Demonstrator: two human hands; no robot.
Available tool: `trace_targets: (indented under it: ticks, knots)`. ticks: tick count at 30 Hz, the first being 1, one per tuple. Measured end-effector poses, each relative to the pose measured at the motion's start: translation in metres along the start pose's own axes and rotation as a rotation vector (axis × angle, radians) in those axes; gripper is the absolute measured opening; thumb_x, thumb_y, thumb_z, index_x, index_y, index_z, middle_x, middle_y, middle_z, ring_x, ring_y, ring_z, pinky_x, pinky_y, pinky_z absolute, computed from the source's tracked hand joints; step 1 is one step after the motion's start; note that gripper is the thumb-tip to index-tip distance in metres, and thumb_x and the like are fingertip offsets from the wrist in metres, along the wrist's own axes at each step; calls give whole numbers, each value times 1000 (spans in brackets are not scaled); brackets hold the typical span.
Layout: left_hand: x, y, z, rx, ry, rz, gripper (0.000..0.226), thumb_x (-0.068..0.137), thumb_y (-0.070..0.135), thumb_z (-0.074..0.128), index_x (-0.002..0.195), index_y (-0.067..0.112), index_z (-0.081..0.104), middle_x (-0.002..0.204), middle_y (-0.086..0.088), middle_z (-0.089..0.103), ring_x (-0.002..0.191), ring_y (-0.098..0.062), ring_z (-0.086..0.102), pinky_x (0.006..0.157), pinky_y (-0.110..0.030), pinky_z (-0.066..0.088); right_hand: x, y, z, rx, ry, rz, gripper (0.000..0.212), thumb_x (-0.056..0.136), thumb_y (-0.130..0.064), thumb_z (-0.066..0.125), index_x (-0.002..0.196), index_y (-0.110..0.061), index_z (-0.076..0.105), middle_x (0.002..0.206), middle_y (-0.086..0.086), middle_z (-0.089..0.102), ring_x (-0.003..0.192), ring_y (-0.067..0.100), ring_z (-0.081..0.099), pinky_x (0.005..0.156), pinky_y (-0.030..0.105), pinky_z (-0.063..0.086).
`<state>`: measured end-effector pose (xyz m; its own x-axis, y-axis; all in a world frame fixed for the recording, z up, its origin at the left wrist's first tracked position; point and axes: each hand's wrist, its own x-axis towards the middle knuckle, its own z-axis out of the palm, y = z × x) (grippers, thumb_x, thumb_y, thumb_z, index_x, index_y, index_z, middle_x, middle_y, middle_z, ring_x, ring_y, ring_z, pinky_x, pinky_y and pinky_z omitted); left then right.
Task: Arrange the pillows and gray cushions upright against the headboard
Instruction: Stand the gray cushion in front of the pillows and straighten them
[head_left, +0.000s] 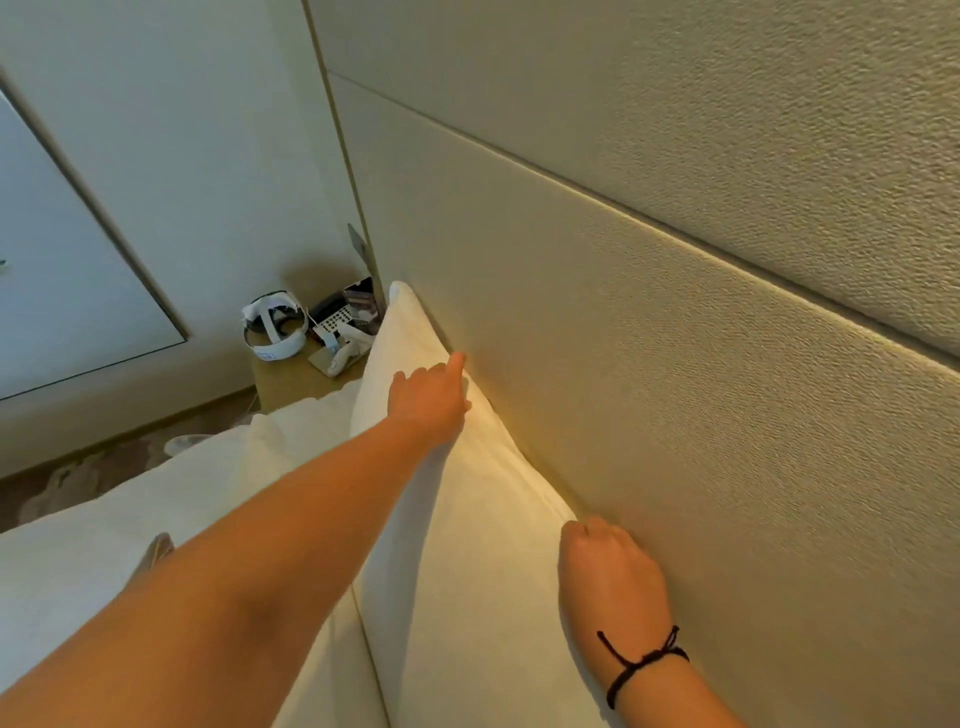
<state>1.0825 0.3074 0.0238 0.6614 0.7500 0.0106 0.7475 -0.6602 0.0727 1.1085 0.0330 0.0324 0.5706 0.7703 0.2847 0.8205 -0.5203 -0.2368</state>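
A white pillow (457, 519) stands upright with its top edge against the beige padded headboard (675, 389). My left hand (428, 392) lies on the pillow's top edge near the far corner, fingers stretched and the index finger touching the headboard. My right hand (610, 571), with a black cord at the wrist, is closed on the pillow's near top corner by the headboard. Another white pillow (291, 431) lies further left on the bed. No gray cushion is in view.
A wooden nightstand (291, 384) stands left of the bed with a white headset (272, 325), a phone (335, 314) and small items. The white duvet (88, 561) covers the bed at lower left. Patterned carpet (78, 478) shows beyond it.
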Motion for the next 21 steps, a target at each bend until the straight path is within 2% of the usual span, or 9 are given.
trace_targets:
  ticks: [2, 4, 7, 9, 11, 14, 17, 19, 21]
  knots:
    - [-13, -15, 0, -66, -73, 5, 70, 92, 59, 49, 148, 28, 21, 134, -6, 56, 126, -29, 51, 104, -48, 36, -4, 1, 5, -19, -2, -3, 47, 24, 28, 76, 39, -8, 50, 40, 7, 48, 32, 20, 44, 27, 24, 32]
    - [-30, -33, -5, -44, -75, 8, 78, 90, 71, 37, 153, 30, 13, 155, -4, 36, 144, -29, 30, 115, -52, 24, -9, 0, 4, -43, -15, 15, 46, 25, 29, 73, 39, -8, 49, 45, 8, 48, 36, 23, 47, 32, 22, 26]
    - [-54, -72, -19, -35, -32, -49, 64, 95, 63, 32, 148, 28, 27, 148, -3, 46, 132, -29, 46, 103, -51, 40, -22, -7, 0, -17, -9, 25, 32, 52, 20, 72, 54, -8, 56, 65, 9, 57, 57, 26, 53, 45, 28, 34]
    - [-76, -107, -24, -42, -164, -80, 46, 100, 45, 39, 143, 29, 39, 143, -3, 51, 125, -28, 51, 97, -45, 45, -40, -22, -4, 87, 76, -20, 6, 78, -1, 70, 78, -8, 71, 88, 10, 69, 79, 30, 64, 65, 34, 52]
    - [-106, -143, -22, 37, -390, -32, 39, 100, 29, 46, 139, 34, 45, 145, 3, 48, 128, -23, 48, 100, -38, 42, -67, -49, -5, 208, 67, -61, 16, 87, -22, 68, 98, -12, 73, 97, 5, 71, 89, 26, 67, 77, 34, 54]
    - [-160, -173, -13, 167, -559, 107, 41, 98, 25, 50, 136, 42, 48, 150, 9, 42, 136, -22, 39, 112, -38, 32, -119, -102, 6, 326, -448, 30, 49, 92, -59, 50, 125, -25, 61, 116, -8, 64, 107, 14, 60, 89, 29, 48]
    - [-203, -180, 2, 308, -611, 347, 44, 97, 41, 50, 140, 44, 42, 157, 12, 32, 148, -23, 19, 120, -51, 10, -173, -140, 31, 243, -893, 42, 79, 84, -77, 41, 143, -24, 36, 135, -4, 49, 125, 19, 46, 101, 34, 41]
    - [-224, -178, 14, 425, -674, 484, 59, 92, 45, 58, 145, 48, 32, 159, 15, 26, 151, -21, 8, 121, -54, 1, -201, -156, 45, 191, -1101, 95, 97, 77, -81, 47, 148, -19, 26, 138, 1, 45, 127, 24, 44, 100, 38, 39]
    - [-242, -175, 27, 530, -686, 560, 65, 90, 40, 61, 147, 47, 30, 160, 13, 24, 151, -22, 11, 120, -55, 5, -224, -167, 53, 135, -1201, 156, 98, 70, -82, 53, 140, -17, 33, 131, 3, 48, 121, 25, 49, 92, 39, 40]
